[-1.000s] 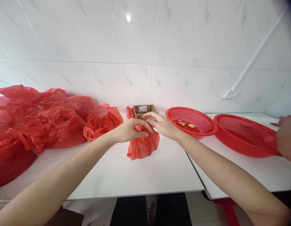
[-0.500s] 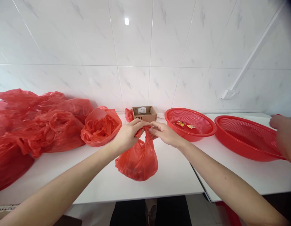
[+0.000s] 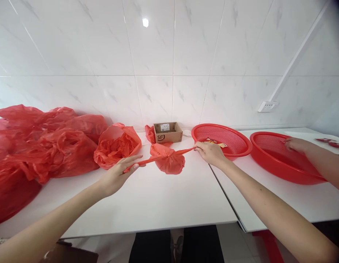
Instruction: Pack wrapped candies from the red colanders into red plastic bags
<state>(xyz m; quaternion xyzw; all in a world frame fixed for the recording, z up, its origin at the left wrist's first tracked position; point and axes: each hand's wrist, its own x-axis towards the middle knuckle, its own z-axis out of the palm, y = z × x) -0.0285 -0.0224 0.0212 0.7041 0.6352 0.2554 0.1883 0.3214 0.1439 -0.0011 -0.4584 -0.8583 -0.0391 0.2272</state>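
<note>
A small filled red plastic bag point(image 3: 169, 162) hangs just above the white table, its two handles stretched out sideways from a knot at its top. My left hand point(image 3: 118, 173) pinches one twisted handle between thumb and fingers. On the other side my right hand point(image 3: 210, 152) grips the end of the second handle, close to the near rim of a red mesh basket point(image 3: 195, 132). What the bag holds is hidden by the red plastic.
Behind the bag stands an open cardboard box point(image 3: 169, 137). An open bag of red plastic bags point(image 3: 118, 146) and a heap of red bags point(image 3: 54, 146) lie leftward. Another person's hand point(image 3: 295, 145) reaches into a second red basket point(image 3: 284, 175). Small packets point(image 3: 220, 144) lie in the nearer basket.
My hands have moved apart from close together, pulling the handles taut around a knot. The bag has risen and moved away from me. The other person's hand has moved into the right basket.
</note>
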